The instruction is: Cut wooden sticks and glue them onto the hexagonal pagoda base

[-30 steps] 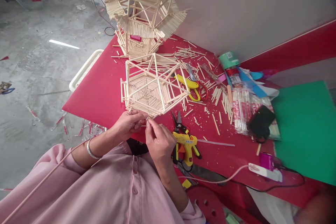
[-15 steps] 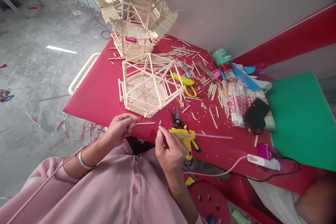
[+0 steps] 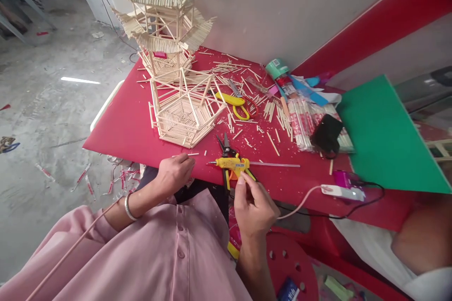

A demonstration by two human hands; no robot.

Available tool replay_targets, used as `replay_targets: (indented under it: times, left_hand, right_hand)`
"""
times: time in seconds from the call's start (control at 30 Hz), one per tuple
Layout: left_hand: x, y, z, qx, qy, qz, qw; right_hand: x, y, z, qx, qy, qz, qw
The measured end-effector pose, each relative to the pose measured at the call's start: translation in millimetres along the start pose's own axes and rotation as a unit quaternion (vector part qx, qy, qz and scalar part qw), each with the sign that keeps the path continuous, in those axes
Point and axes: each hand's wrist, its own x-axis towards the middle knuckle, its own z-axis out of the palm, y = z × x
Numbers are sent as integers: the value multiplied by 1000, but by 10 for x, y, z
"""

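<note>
My left hand (image 3: 175, 173) is at the table's front edge with its fingers curled together. It touches or overlaps a short thin wooden stick (image 3: 193, 154), whose ends show beyond the knuckles; I cannot tell whether it is gripped. Just right of that lies a tiny stick piece (image 3: 205, 153). My right hand (image 3: 256, 204) pinches thumb and forefinger together, in front of a yellow glue gun (image 3: 233, 164); what is between the tips is too small to make out. Behind both hands stands a hexagonal stick frame (image 3: 187, 113) with a woven-looking base.
A tall stick pagoda (image 3: 158, 23) stands at the back left. Yellow-handled scissors (image 3: 233, 99), black-bladed cutters (image 3: 226, 146) and loose sticks lie on the red table (image 3: 120, 122). Packaged sticks (image 3: 303, 124), a green board (image 3: 391, 141) and a white power strip (image 3: 341, 192) are on the right.
My left hand has moved right over the stick, its fingers now more curled. My right hand has drawn away to the right, in front of the glue gun. The view has shifted.
</note>
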Motion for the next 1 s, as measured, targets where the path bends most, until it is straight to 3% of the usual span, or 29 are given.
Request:
replay_targets:
  times: [0.17, 0.33, 0.63, 0.87, 1.0]
  left_hand:
    - [280, 167, 158, 53, -34, -46, 997]
    - [433, 231, 172, 85, -48, -90, 991]
    - [475, 273, 163, 118, -52, -96, 987]
    - [460, 323, 92, 184, -136, -92, 969]
    - [382, 370, 31, 201, -142, -95, 964]
  right_hand:
    - [-51, 38, -107, 6, 8, 7, 1000]
    - [-96, 91, -163, 22, -2, 16, 1000]
    - [-79, 198, -127, 36, -8, 15, 999]
    - [-86, 238, -120, 26, -2, 15, 1000]
    - [-58, 262, -108, 0, 7, 13, 1000]
